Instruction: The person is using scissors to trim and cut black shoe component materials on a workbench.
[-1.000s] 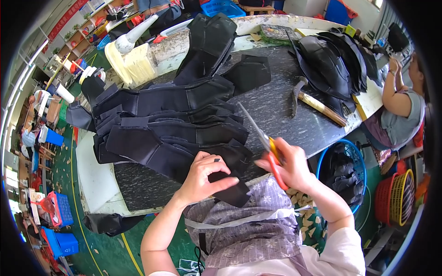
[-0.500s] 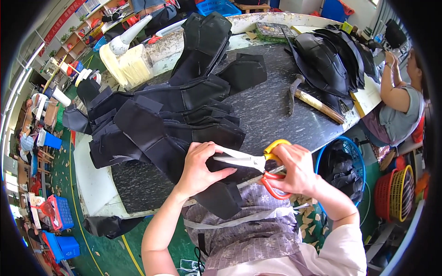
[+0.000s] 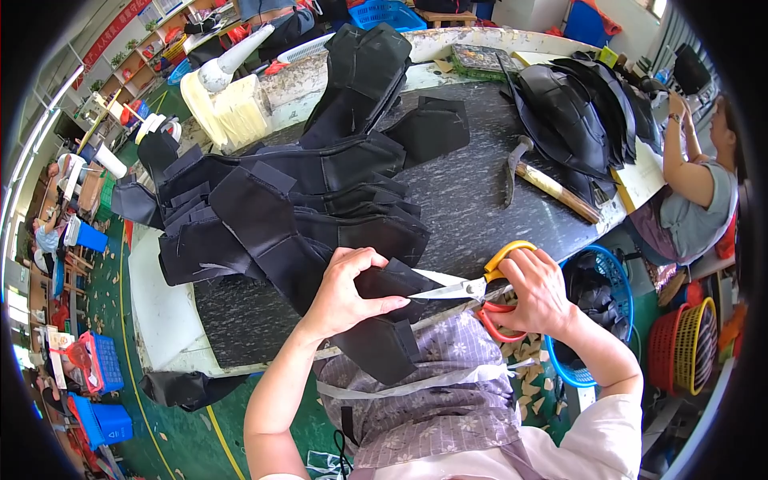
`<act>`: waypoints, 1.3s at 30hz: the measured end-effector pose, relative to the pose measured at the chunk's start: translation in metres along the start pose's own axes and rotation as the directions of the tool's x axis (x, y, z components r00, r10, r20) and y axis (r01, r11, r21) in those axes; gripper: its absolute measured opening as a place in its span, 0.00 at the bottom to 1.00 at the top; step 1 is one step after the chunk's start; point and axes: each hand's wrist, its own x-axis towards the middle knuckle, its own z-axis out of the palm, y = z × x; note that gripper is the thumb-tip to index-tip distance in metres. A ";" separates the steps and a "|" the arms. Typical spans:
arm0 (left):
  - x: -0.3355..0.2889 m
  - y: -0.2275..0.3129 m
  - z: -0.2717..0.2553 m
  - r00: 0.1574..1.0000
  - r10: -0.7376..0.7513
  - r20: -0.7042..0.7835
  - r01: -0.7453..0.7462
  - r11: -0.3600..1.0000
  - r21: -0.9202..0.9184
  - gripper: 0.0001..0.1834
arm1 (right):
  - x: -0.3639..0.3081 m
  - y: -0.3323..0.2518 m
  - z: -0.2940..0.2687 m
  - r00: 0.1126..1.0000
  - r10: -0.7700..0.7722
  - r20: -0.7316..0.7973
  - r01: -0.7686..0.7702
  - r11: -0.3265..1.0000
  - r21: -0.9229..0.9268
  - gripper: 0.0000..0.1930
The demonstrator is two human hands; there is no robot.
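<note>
Scissors meet a black fabric piece at the near edge of the surface.

The left hand (image 3: 346,290) pinches the black fabric piece (image 3: 376,316) that hangs over the near edge of the dark surface (image 3: 472,208); the right hand (image 3: 538,290), at 3 o'clock of it, has its grip closed through the orange handles of the scissors (image 3: 480,290), whose blades point at the fabric. At 3 o'clock of that hand a blue basket (image 3: 612,308) holds dark scraps; a red and yellow basket (image 3: 686,344) stands beyond, contents unclear. Toward 12 o'clock lie a heap of black pieces (image 3: 272,200) and a hammer (image 3: 544,180).
</note>
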 end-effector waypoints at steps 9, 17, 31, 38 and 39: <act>0.000 -0.003 0.002 1.000 -0.004 -0.005 0.004 0.999 -0.048 0.26 | 0.011 -0.002 0.007 0.999 -0.052 -0.004 0.052 0.999 -0.004 0.26; 0.001 0.003 0.003 0.999 0.002 -0.054 -0.008 0.994 -0.105 0.25 | -0.010 -0.005 0.032 1.000 0.000 0.014 -0.001 0.994 0.108 0.26; 0.003 0.012 0.003 0.997 0.021 -0.072 -0.019 0.999 0.039 0.20 | 0.011 -0.009 0.017 0.984 0.165 -0.066 -0.130 0.919 0.371 0.23; 0.022 0.015 0.003 0.892 0.216 -0.397 -0.188 0.976 0.108 0.07 | 0.054 -0.012 0.035 0.941 0.336 -0.035 -0.257 0.779 0.572 0.20; 0.027 0.017 0.000 0.854 0.302 -0.423 -0.178 0.935 0.306 0.11 | 0.056 -0.008 0.035 0.935 0.353 -0.028 -0.280 0.784 0.554 0.21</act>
